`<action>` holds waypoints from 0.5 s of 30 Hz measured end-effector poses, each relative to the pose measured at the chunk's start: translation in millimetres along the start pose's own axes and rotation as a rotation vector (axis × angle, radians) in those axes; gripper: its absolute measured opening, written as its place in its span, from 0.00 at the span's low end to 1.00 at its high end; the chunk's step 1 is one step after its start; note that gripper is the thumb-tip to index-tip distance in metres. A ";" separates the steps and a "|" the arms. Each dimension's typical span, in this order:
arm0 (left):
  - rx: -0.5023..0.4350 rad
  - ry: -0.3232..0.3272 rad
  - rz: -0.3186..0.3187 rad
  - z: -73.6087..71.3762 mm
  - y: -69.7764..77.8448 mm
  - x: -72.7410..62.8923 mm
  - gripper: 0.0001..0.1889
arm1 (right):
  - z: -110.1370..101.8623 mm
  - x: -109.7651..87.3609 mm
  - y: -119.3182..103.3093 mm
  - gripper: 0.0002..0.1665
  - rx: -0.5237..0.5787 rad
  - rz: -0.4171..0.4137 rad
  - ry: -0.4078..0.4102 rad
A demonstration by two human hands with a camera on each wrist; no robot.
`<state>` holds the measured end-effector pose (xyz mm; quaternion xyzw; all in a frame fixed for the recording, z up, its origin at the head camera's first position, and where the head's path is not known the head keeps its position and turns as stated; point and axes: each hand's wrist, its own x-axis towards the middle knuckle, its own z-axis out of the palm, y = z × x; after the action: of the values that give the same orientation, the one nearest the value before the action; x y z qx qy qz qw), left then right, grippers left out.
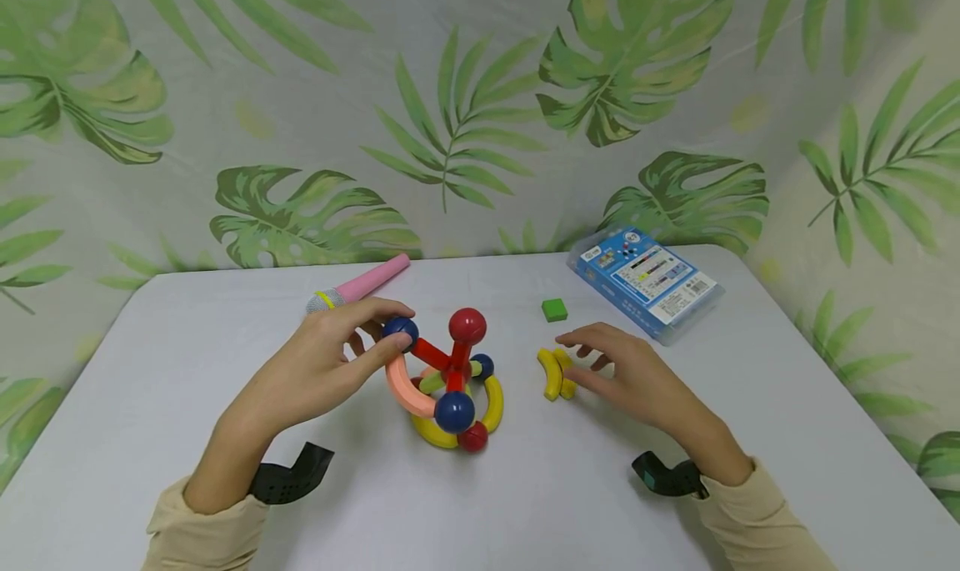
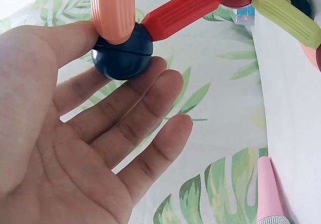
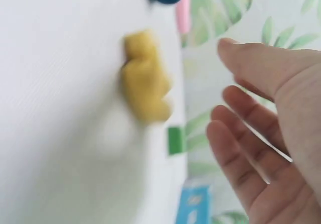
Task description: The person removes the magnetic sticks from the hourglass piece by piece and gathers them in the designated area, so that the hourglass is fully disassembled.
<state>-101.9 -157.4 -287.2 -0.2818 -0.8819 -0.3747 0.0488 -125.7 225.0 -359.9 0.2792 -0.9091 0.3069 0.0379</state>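
Note:
My left hand (image 1: 318, 367) pinches a dark blue ball (image 2: 123, 66) between thumb and fingers. This ball is a corner of a magnetic ball-and-stick model, joined to a salmon curved rod (image 1: 405, 388) and a red stick (image 2: 183, 13). A red ball (image 1: 467, 327) tops the model, a second blue ball (image 1: 454, 412) faces me, and yellow curved rods (image 1: 494, 404) with a dark red ball (image 1: 473, 438) form its base. My right hand (image 1: 637, 379) hovers with loosely bent fingers beside loose yellow curved rods (image 1: 553, 375) on the table, holding nothing; in the right wrist view they are blurred.
Behind the rods lies a small green block (image 1: 554, 310). A blue printed box in a clear case (image 1: 647, 281) lies at the back right of the white table (image 1: 135, 404). Behind my left hand is a pink toy microphone (image 1: 372, 277). A leaf-patterned cloth (image 1: 480, 204) hangs behind.

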 end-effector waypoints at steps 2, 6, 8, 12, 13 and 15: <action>0.002 0.003 0.000 0.6 -0.2 0.1 0.14 | -1.0 5.6 -13.8 0.28 0.018 -0.042 0.046; 0.004 0.008 0.004 2.1 -0.7 0.5 0.14 | -2.3 18.4 -51.7 0.35 0.034 -0.140 0.134; 0.003 0.010 0.006 2.7 -1.2 0.9 0.14 | -2.0 24.6 -70.6 0.37 0.030 -0.200 0.161; 0.000 0.009 0.007 3.5 -2.0 1.2 0.14 | 2.0 35.5 -97.8 0.38 -0.006 -0.347 0.184; 0.000 0.008 0.007 3.7 -2.0 1.2 0.14 | 3.6 37.6 -101.8 0.38 -0.014 -0.376 0.183; -0.001 0.008 0.008 4.0 -1.4 1.3 0.14 | 7.0 40.5 -105.9 0.37 -0.022 -0.414 0.180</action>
<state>-103.2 -154.9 -290.5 -0.2839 -0.8804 -0.3760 0.0538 -102.8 131.9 -298.9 0.4308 -0.8286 0.3066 0.1841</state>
